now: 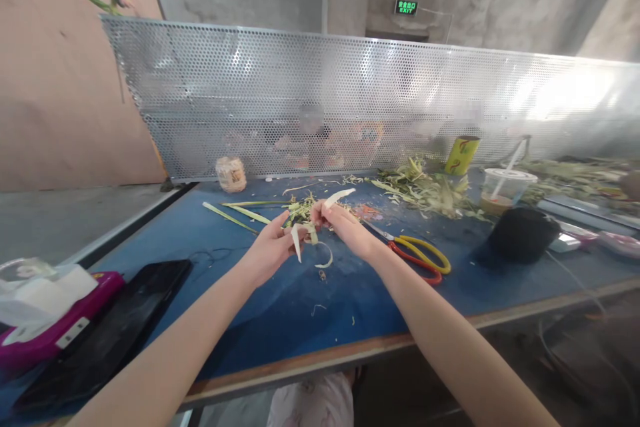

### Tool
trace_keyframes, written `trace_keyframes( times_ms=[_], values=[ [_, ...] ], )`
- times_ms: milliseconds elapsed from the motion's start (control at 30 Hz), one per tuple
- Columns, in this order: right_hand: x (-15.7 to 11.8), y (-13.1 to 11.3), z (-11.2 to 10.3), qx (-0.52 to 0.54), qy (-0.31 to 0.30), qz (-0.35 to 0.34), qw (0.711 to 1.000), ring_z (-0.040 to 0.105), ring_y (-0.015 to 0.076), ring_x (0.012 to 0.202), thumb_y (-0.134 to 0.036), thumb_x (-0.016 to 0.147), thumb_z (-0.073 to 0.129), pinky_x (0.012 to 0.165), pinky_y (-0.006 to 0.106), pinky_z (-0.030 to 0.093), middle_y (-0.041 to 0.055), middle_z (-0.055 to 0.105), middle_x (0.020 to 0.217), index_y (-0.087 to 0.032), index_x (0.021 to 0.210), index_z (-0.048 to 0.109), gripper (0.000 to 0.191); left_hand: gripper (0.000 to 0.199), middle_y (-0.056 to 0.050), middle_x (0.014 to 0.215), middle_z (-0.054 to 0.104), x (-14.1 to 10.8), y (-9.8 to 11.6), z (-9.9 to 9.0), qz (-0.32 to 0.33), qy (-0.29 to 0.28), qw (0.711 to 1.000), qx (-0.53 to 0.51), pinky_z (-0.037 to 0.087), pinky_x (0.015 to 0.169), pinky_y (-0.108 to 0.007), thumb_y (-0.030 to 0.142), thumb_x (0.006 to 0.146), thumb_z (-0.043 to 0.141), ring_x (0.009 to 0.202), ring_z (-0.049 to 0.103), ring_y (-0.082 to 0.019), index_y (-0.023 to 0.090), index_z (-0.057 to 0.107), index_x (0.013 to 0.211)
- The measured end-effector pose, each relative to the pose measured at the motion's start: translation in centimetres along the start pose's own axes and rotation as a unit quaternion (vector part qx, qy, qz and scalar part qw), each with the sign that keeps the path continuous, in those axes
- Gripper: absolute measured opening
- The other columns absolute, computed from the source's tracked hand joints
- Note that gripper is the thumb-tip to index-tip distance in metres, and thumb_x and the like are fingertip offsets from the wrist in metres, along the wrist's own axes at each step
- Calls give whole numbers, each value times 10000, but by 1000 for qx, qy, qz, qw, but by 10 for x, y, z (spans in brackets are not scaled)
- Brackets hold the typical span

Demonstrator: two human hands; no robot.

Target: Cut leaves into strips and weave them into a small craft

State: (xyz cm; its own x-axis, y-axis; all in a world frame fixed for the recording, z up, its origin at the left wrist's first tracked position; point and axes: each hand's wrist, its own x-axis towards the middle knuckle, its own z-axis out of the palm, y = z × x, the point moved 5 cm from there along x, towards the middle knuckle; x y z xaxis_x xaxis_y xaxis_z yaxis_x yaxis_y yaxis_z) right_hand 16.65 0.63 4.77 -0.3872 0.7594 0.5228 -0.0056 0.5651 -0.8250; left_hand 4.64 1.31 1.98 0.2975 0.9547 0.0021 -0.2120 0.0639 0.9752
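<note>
My left hand (270, 252) is closed on a pale strip of dried husk (297, 244), which hangs down from its fingers. My right hand (347, 228), just to the right, pinches another whitish husk strip (340, 197) that sticks up above the fingers. A small knotted piece of husk (311, 235) sits between the two hands; which fingers grip it I cannot tell. Behind the hands lies a heap of green and yellow scraps (301, 209). Scissors (420, 247) with one yellow and one red handle lie right of my right wrist. A curled strip (325, 260) rests below the hands.
Long green strips (233, 219) lie to the left, a wrapped roll (231, 175) behind them. A husk pile (425, 192), yellow can (462, 155), lidded cup (505, 183) and black object (525, 233) stand right. A dark tablet (115, 320) lies front left. A perforated metal screen (280, 87) closes the back.
</note>
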Motion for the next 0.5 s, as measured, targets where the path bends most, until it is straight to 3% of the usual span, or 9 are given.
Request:
trace_keyframes(
  times_ms=[100, 200, 333, 400, 500],
  values=[
    [-2, -2, 1, 6, -5, -4, 1000, 425, 117, 668, -548, 838, 197, 679, 272, 389, 10, 408, 724, -188, 843, 552, 506, 680, -29, 735, 640, 0, 1, 1, -11, -14, 1000, -20, 430, 551, -248, 162, 631, 653, 637, 582, -122, 158, 370, 1250],
    [-2, -5, 1, -39, 12, 2, 999, 433, 116, 666, -497, 854, 239, 672, 262, 390, 14, 437, 712, -186, 841, 588, 469, 611, -17, 687, 631, -1, 2, 2, -12, -28, 999, -27, 417, 522, -235, 161, 622, 668, 615, 574, -116, 150, 439, 1189],
    [-1, -12, -3, -97, 42, 1, 994, 440, 106, 662, -401, 851, 345, 651, 241, 386, 23, 508, 762, -190, 843, 616, 343, 607, -25, 723, 645, 0, 1, 0, -10, -16, 999, -33, 427, 545, -232, 113, 641, 647, 633, 583, -110, 144, 408, 1198],
    [-1, -14, -6, -61, 51, 4, 997, 432, 94, 619, -370, 849, 367, 606, 232, 380, 21, 530, 770, -194, 955, 594, 306, 646, -28, 722, 645, 1, 0, -1, -6, -13, 1000, -28, 421, 533, -223, 106, 648, 640, 624, 575, -103, 129, 360, 1230],
    [-2, -13, -6, 17, 11, 29, 999, 401, 85, 520, -385, 876, 289, 517, 227, 345, 7, 533, 642, -167, 1101, 517, 388, 697, -17, 669, 629, 3, -1, -2, -7, -15, 999, -29, 404, 501, -210, 129, 660, 639, 587, 552, -94, 105, 301, 1269]
  ],
)
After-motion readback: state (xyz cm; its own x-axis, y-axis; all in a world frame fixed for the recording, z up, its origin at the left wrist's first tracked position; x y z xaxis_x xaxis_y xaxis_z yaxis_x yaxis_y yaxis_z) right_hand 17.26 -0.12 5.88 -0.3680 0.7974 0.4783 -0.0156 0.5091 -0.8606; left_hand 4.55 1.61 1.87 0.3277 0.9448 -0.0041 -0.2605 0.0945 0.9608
